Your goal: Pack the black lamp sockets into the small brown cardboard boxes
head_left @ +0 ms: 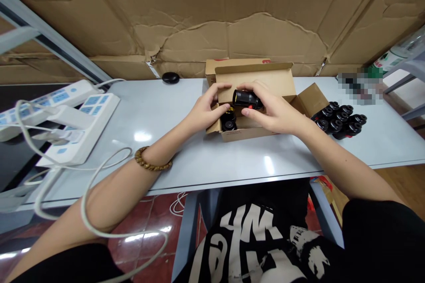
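Note:
An open cardboard box (pixel 254 134) stands on the table, its flaps spread. Over it my right hand (pixel 270 108) grips a black cylinder (pixel 246 98) with a red mark, lying nearly level. My left hand (pixel 208 110) is at the box's left end, thumb and fingers apart around its corner, by black cylinders (pixel 229 123) standing inside; the fingertips partly hide behind the box edge. Several more black cylinders (pixel 341 119) stand in a group to the right of the box.
White power strips (pixel 96 119) with cables lie on the left of the table (pixel 133 106). A black round object (pixel 170 78) sits at the back. Another carton (pixel 210 73) is behind the box. A bottle (pixel 395 57) and a blurred patch are at the back right.

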The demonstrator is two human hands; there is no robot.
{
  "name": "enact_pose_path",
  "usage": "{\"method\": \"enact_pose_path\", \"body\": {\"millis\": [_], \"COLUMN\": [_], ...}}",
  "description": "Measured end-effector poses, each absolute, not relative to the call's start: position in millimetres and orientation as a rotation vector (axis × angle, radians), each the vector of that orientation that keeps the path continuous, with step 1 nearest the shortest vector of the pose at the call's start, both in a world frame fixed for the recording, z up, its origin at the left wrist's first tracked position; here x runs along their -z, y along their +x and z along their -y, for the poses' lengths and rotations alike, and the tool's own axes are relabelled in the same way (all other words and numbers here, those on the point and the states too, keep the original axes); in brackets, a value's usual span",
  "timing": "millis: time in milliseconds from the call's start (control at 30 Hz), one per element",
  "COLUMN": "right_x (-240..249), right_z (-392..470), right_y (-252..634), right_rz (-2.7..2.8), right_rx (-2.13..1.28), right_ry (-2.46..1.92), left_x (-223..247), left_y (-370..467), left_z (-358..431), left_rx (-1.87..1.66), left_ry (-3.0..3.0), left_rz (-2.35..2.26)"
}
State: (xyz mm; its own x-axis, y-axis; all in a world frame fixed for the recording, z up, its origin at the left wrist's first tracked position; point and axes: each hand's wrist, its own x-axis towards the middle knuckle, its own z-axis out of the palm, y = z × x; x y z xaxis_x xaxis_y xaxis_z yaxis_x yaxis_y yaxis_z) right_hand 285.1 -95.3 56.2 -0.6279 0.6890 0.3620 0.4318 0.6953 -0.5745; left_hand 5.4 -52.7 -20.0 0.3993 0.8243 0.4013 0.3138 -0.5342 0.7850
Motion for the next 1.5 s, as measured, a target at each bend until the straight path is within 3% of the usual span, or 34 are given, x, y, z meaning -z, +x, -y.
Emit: {"method": "enact_pose_path", "body": {"millis": [1500], "right_x": [-41], "right_z": [84], "right_y": [292], "right_rz": [2.303], "right_rx": [-0.285], "right_ry": [-0.743], "left_x": [31], "left_y": [4], "left_z": [49], "left_rx": [-1.181], "left_ry": [2.136], "left_rz": [-1.016]}}
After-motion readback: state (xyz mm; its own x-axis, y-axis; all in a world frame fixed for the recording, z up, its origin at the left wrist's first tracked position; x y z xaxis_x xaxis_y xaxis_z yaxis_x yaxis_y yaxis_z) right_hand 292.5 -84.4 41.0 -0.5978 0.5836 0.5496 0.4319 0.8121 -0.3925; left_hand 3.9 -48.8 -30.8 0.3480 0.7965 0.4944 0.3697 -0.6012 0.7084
